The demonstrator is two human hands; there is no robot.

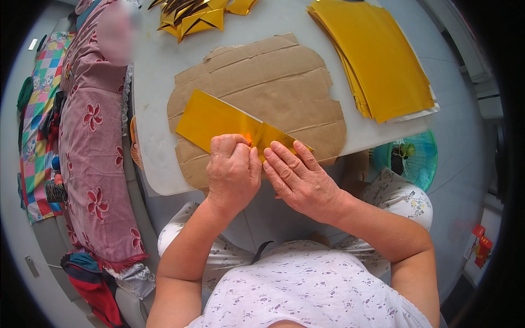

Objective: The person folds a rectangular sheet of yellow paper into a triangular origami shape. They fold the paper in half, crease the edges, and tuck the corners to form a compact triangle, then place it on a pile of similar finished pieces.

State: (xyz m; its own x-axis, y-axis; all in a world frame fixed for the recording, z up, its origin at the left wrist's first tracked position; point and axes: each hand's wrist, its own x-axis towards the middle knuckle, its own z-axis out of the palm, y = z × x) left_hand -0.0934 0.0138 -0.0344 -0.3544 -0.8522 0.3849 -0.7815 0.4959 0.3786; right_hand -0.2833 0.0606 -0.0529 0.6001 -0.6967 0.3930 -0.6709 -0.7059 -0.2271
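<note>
A gold foil paper sheet (213, 117) lies slantwise across a piece of brown cardboard (283, 94) near the table's front edge. Its right end is folded into a pointed flap. My left hand (234, 170) is curled over the sheet's near edge, thumb and forefinger pinching beside the fold. Flat on the folded right part rest the stretched fingers of my right hand (303, 180), slightly apart. Both hands cover some of the near edge, so the exact grip underneath is hidden.
A stack of gold sheets (381, 61) sits at the table's right. Folded gold pieces (201, 22) are piled at the far left of the pale table (154, 151). Beside it stands a sofa with a pink cover (94, 156). A turquoise basket (426, 164) is below the right corner.
</note>
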